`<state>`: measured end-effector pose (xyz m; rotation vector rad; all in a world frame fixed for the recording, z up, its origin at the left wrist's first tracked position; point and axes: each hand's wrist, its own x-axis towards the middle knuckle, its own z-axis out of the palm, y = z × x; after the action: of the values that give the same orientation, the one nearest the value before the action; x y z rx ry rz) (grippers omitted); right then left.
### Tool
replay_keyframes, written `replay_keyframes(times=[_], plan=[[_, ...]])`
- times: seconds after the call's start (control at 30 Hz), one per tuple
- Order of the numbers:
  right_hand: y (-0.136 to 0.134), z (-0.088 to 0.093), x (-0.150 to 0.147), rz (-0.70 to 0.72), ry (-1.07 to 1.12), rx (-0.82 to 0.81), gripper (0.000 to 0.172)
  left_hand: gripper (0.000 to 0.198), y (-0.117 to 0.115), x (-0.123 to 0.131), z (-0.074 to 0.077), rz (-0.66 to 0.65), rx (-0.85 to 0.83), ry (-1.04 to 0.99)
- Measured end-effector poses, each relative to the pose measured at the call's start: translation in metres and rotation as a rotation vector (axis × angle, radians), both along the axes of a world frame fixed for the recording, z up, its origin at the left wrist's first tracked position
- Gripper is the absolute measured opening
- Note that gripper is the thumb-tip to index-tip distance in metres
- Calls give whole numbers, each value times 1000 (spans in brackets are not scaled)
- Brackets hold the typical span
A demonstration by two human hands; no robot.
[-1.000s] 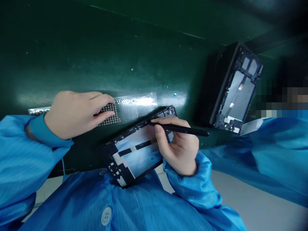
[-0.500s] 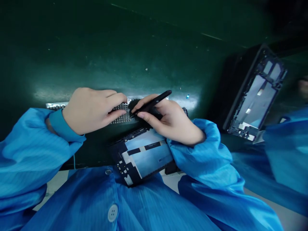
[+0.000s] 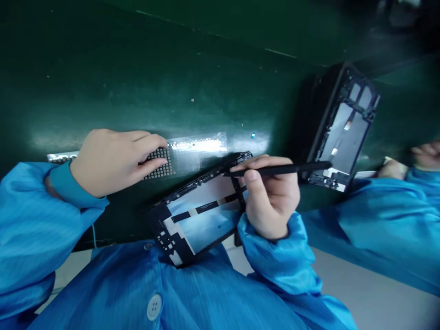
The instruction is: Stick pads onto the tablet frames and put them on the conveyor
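Note:
My left hand (image 3: 110, 160) lies over a clear sheet of small grey square pads (image 3: 160, 167), its curled fingers and thumb gripping it; part of the sheet is hidden under the palm. In my right hand (image 3: 271, 197) is a pair of black tweezers (image 3: 302, 167), held like a pen. Their tips are at the upper edge of an opened phone body (image 3: 206, 224), close to its frame; whether a pad is between them is too small to tell. The phone body sits tilted against the table's front edge, close to my blue smock.
Bare clear film (image 3: 201, 144) extends right of the pads. Another opened phone body (image 3: 343, 133) leans on a dark block at the right. Beyond it are a co-worker's blue sleeve (image 3: 388, 206) and hand (image 3: 428, 156). A tiny blue piece (image 3: 253, 135) lies on the green table (image 3: 172, 82).
My right hand with the tweezers has moved right, from the pad sheet to the phone body's upper edge. The left hand stays on the sheet. The view has shifted slightly.

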<state>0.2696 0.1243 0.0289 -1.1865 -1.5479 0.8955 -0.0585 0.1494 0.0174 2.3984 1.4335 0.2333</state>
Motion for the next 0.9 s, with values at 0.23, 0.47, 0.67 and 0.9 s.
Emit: replay_keyframes(times=[0.23, 0.47, 0.67, 0.9], plan=[[-10, -18, 2, -16, -47, 18, 4, 42, 1, -1, 3, 33, -20, -43], [-8, 10, 5, 57, -366, 9, 5, 43, 1, -2, 2, 43, -37, -26], [36, 39, -12, 316, -335, -155, 10, 42, 1, 0, 3, 10, -3, 3], [59, 16, -41, 690, -339, -221, 11, 41, 2, 4, 5, 25, -60, 22]])
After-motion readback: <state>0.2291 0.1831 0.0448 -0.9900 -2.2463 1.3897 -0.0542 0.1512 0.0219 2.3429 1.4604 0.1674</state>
